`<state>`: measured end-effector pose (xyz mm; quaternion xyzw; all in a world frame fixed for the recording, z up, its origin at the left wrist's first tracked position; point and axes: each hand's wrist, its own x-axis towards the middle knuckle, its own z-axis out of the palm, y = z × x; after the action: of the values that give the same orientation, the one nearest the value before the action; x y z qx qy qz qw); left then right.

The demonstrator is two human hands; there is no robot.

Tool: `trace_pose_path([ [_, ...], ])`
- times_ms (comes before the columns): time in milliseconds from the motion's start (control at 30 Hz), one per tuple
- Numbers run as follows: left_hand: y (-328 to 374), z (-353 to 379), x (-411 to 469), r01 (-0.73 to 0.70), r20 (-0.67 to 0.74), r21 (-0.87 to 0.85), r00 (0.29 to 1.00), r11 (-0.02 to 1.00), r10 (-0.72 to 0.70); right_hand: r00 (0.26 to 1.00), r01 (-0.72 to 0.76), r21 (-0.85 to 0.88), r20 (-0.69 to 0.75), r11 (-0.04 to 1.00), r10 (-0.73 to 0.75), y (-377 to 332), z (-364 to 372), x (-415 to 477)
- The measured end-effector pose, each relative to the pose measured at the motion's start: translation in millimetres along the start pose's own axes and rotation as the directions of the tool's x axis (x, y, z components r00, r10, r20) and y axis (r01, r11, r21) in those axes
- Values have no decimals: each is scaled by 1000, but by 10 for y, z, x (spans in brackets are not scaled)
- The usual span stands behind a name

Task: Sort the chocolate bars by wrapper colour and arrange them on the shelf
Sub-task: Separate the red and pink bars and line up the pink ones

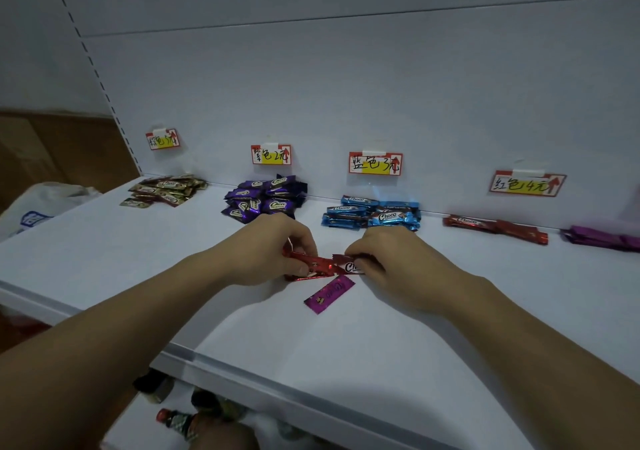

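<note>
Chocolate bars were spread over a white shelf. Below its front edge, a dark bottle with a red cap was seen on a lower level. Nearest the front, a magenta-wrapped bar was laid flat and slanted, just beside the hands and touched by neither.

Just behind it, a red-wrapped bar was pinched at its left end by the left grip, with fingers and thumb curled round the foil. A second red bar, printed with white lettering, was held the same way by the right grip. The two bars were brought end to end between the hands, low over the shelf; whether they rested on it could not be told.

Farther back, sorted heaps were set along the rear. A brown-and-gold pile was at the left, then a purple pile and a blue pile. Red bars came next, and magenta bars were cut by the right edge. A white plastic bag was seen beyond the shelf's left end.

Handwritten price labels were stuck on the back panel: one above the brown heap, one above the purple, one above the blue and one above the red.
</note>
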<state>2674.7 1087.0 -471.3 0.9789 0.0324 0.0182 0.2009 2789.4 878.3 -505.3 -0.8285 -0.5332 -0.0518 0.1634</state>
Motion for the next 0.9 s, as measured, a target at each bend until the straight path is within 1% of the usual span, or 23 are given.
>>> trace_pose_path([
  [67,0,-26,4,7,9,-2,1000,1000,-7,999,-33,55,-11,998,33,7,-51,-3],
  [167,46,-55,57,-30,-3,23,1000,999,30,994,-83,132,-58,988,91,71,-244,-52],
  [233,153,-72,150,-63,-43,48,997,997,65,987,-128,109,-88,986,138,190,-449,-121],
  [333,448,-15,381,-155,-91,58,983,986,159,968,-209,7,-140,978,208,552,-751,-344],
  [433,816,183,733,-245,-164,65,954,967,253,913,-354,-72,-243,932,328,1050,-937,-659],
  [500,1083,354,1044,-288,-205,143,927,947,313,856,-455,-110,-326,884,401,1339,-971,-817],
  [567,1333,501,1373,-308,-241,250,899,918,367,793,-526,-83,-406,846,454,1543,-942,-899],
  [633,1517,643,1657,-320,-263,322,874,891,409,766,-544,-54,-438,837,470,1675,-878,-925],
  [700,1603,803,1841,-323,-264,369,862,871,432,771,-524,-52,-452,850,448,1762,-811,-912],
  [767,1621,952,1942,-308,-258,393,868,867,425,771,-504,-29,-466,863,434,1816,-744,-902],
  [833,1609,1015,1989,-294,-241,413,877,862,415,789,-503,-34,-425,864,443,1809,-664,-896],
  [900,1599,1003,2013,-320,-169,414,893,852,417,812,-496,-35,-373,868,449,1793,-612,-906],
])
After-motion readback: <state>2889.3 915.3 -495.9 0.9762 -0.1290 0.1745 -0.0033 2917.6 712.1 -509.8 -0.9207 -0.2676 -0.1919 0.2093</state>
